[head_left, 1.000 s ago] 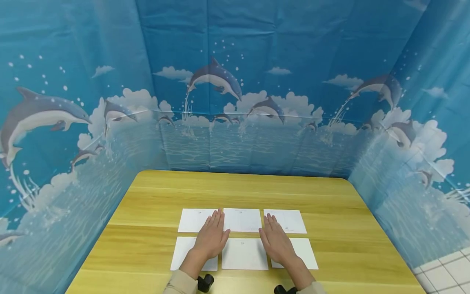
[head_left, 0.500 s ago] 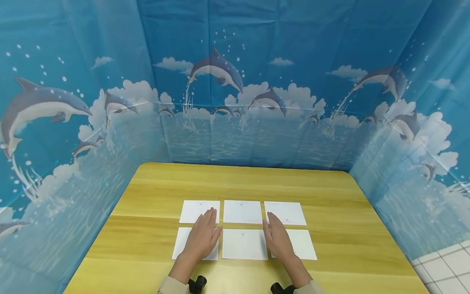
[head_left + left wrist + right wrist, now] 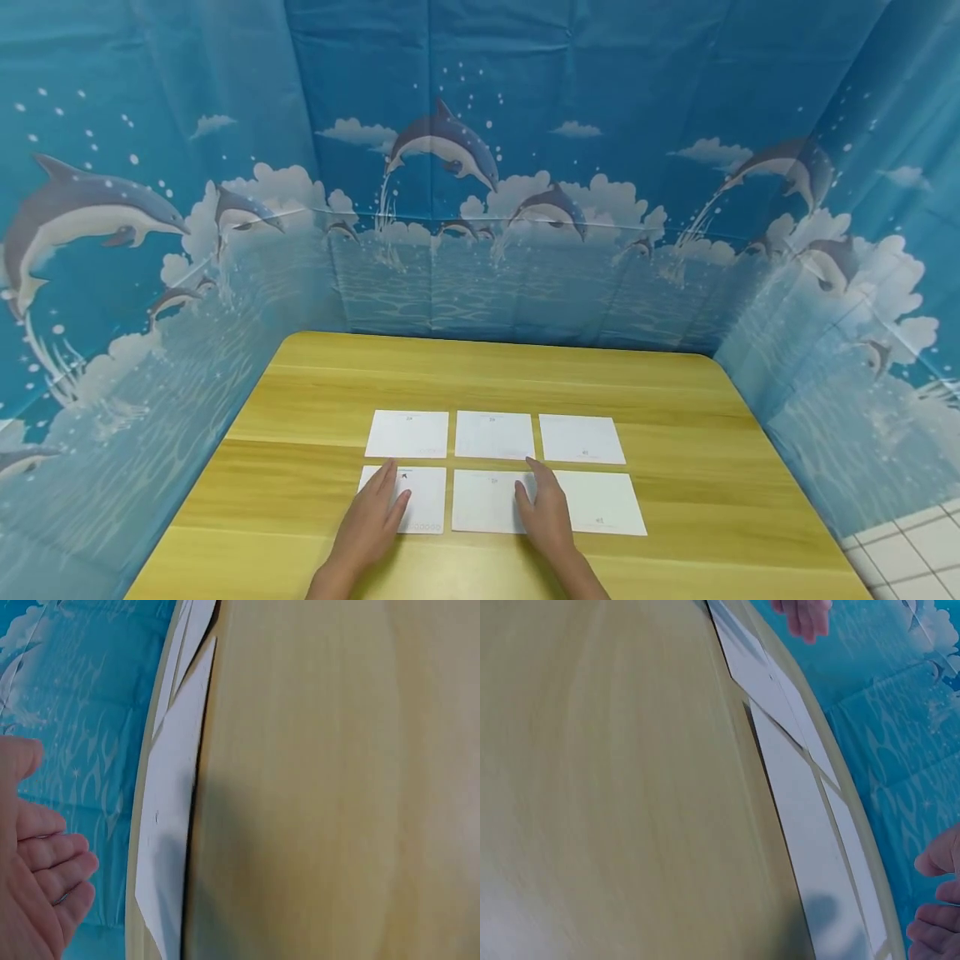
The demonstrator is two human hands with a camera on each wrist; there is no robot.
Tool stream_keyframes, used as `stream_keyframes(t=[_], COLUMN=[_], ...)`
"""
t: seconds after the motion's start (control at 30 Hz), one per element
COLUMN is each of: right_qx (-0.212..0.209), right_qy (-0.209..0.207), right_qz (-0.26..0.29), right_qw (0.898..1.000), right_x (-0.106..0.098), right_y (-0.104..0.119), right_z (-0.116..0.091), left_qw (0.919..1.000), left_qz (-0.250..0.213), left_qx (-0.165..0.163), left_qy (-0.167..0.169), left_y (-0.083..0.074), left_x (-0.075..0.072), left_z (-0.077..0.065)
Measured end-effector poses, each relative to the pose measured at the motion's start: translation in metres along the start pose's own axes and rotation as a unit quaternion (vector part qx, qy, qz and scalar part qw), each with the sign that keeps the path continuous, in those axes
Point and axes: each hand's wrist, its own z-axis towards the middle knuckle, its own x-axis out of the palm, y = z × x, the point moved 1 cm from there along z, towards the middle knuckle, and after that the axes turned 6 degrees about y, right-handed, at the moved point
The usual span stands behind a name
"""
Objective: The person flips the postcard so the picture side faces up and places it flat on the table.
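Observation:
White rectangular cards lie flat in two rows of three, each with a small printed mark. Over the left part of the near-left card (image 3: 423,500) is my left hand (image 3: 366,518), fingers extended and thumb apart. My right hand (image 3: 547,510) is over the gap between the near-middle card (image 3: 483,500) and the near-right card (image 3: 607,504), covering part of both. Seen from the wrists, the left hand (image 3: 49,881) and the right hand (image 3: 937,907) appear raised off the cards, with relaxed fingers and nothing held. The far-left (image 3: 408,433), far-middle (image 3: 493,435) and far-right (image 3: 581,439) cards are almost fully visible.
The cards lie on a yellow wood-grain table (image 3: 300,392) with rounded far corners. A blue dolphin-print curtain (image 3: 480,283) surrounds its back and sides. White floor tiles (image 3: 915,542) show at the lower right.
Both hands have drawn back toward the near edge and shifted left, uncovering the far row and more of the near-left and near-right cards. The cards look unmoved on the table.

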Motion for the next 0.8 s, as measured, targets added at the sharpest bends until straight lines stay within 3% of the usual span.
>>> stream_keyframes(t=[0.17, 0.43, 0.8], right_qx=[-0.01, -0.033, -0.016], right_qy=[0.0, -0.013, 0.031], right_qz=[0.014, 0.032, 0.089], right_qw=[1.0, 0.999, 0.995], right_x=[0.014, 0.037, 0.059], right_y=[0.011, 0.034, 0.062], right_z=[-0.007, -0.018, -0.017], left_qw=[0.999, 0.9951, 0.9725], left_qz=[-0.014, -0.069, -0.191], left_qx=[-0.043, -0.07, -0.133], left_qy=[0.002, 0.009, -0.01], left_y=[0.011, 0.023, 0.025], left_x=[-0.006, -0.005, -0.006], left_z=[-0.007, -0.012, -0.013])
